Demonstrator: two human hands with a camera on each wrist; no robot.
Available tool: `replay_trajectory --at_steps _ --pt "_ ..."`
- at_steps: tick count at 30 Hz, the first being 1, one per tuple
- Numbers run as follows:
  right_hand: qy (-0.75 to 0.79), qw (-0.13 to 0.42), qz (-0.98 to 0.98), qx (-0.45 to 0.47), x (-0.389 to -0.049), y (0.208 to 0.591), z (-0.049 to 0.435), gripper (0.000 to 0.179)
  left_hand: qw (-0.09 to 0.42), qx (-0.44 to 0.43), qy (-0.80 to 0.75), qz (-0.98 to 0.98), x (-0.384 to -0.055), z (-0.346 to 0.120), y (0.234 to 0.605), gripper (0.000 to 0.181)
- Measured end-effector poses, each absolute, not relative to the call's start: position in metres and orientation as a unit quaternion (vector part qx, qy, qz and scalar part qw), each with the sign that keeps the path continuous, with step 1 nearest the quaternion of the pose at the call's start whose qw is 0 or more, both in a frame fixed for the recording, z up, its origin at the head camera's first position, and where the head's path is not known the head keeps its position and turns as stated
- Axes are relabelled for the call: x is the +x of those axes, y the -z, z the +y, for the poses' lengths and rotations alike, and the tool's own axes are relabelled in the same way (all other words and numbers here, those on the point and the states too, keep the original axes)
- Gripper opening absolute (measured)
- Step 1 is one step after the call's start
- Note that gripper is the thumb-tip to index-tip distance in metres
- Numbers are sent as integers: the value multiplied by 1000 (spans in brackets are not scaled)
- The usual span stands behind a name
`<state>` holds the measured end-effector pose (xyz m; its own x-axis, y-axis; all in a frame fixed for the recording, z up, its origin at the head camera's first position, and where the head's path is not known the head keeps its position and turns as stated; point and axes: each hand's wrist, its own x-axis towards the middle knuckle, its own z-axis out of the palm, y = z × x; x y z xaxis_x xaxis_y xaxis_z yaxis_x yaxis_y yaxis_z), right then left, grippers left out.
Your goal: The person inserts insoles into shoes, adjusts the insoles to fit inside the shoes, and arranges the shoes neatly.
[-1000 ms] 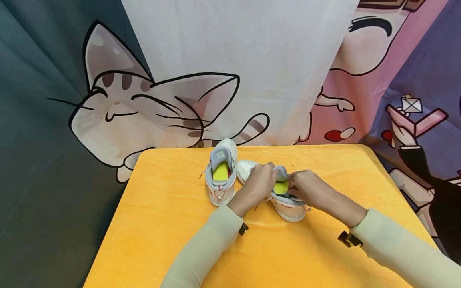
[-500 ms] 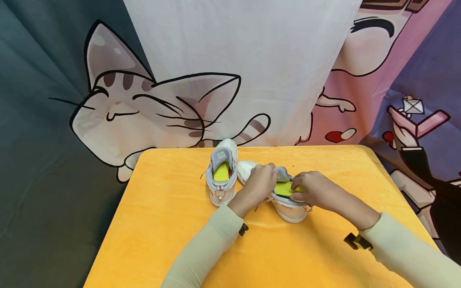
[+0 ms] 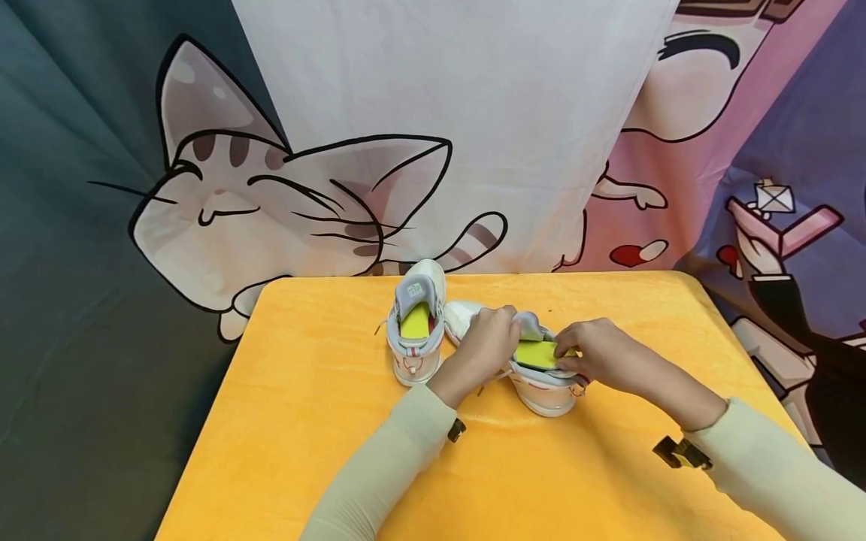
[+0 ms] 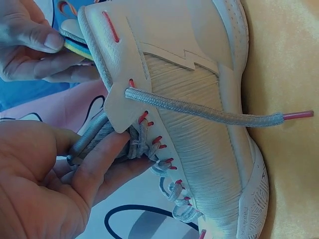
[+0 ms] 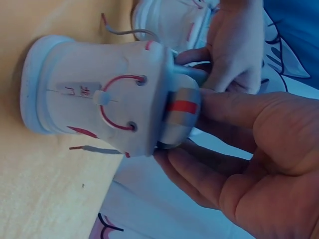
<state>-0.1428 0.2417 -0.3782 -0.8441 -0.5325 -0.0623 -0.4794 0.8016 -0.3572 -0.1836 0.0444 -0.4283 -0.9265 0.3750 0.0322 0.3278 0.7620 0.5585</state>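
Note:
A white sneaker (image 3: 544, 394) with grey laces stands on the yellow table, heel toward me. My left hand (image 3: 483, 347) holds its grey tongue (image 3: 531, 327); in the left wrist view the fingers (image 4: 94, 164) grip the tongue beside the laces. My right hand (image 3: 605, 357) is at the heel opening and pinches the rear end of a lime-yellow insole (image 3: 536, 355), which shows raised in the opening. From the right wrist view, the insole is mostly hidden behind the padded heel collar (image 5: 182, 117). The insole's front lies inside the shoe, out of sight.
A matching white sneaker (image 3: 416, 361) stands just left, its own yellow insole (image 3: 415, 323) inside. The yellow table (image 3: 311, 406) ends at a cartoon-printed curtain (image 3: 473, 113) behind. A loose lace (image 4: 214, 114) hangs from the held shoe's side.
My right hand has moved right and the insole's heel end has come up with it, so more yellow shows. My left hand has stayed on the tongue.

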Motion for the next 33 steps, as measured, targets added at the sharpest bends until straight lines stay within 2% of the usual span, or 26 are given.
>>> replay_trajectory --at_steps 7,18,27,33 --pt "164 80 945 -272 -147 383 234 20 32 192 -289 937 -184 43 429 23" --pt "135 70 946 -287 -156 394 223 19 26 190 -282 940 -184 44 429 23" --pt "148 84 951 -257 -157 392 228 6 39 184 -280 942 -183 45 428 23" --pt "161 83 957 -229 -164 386 242 17 38 185 -286 939 -183 44 428 22"
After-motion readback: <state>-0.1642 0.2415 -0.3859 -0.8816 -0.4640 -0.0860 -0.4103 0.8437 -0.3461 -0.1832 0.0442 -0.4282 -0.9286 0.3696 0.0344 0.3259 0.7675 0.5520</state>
